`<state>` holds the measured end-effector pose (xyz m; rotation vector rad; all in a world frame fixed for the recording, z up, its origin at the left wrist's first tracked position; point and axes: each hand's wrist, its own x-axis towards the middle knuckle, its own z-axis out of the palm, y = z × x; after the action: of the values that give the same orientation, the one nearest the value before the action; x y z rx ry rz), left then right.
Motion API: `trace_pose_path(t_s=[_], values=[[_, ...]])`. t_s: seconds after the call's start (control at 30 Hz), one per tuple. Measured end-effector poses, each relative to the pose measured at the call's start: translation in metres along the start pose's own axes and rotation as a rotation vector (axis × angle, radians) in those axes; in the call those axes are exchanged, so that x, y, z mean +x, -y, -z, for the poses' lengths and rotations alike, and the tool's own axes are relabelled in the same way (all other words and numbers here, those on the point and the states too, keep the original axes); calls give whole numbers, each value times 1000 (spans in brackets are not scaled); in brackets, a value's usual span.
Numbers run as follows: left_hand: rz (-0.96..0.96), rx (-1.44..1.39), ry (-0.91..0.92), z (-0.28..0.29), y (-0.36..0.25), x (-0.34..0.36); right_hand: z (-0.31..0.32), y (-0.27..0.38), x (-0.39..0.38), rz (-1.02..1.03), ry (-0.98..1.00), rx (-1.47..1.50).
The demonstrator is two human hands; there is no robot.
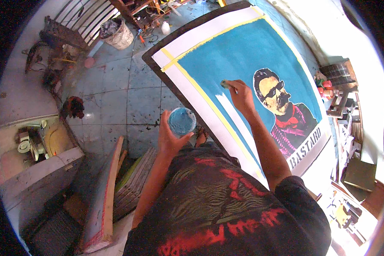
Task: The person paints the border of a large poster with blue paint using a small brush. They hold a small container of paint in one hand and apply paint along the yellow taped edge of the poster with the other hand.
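Note:
My left hand (168, 138) is closed around a round tub of blue paint (182, 120), whose open top faces up. My right hand (240, 94) reaches over the painting (217, 55) and pinches a small greenish sponge-like piece (224, 84), mostly covered by the fingers. It is at the blue background, close to the upper end of a bare white strip (232, 113). Right of this hand is a painted figure in dark glasses with a red scarf (288, 120). Yellow masking tape (200, 89) borders the blue area.
The painting lies on a dark board (151, 57) above a blue tiled floor (115, 102). A stained bucket (117, 34) and a white bottle (165, 28) stand at the far left. Leaning panels (134, 179) are at lower left. Paint bottles (326, 88) stand on the right.

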<state>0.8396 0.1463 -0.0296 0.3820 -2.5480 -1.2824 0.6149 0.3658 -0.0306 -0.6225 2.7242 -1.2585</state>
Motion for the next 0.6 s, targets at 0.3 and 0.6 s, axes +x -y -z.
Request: trace_pose_path(t_s=[0.3, 0.6], values=[[75, 97, -54, 19, 13, -21, -50, -62, -7, 30, 198, -221], [111, 139, -52, 25, 12, -17, -56, -84, 11, 157, 237, -241]])
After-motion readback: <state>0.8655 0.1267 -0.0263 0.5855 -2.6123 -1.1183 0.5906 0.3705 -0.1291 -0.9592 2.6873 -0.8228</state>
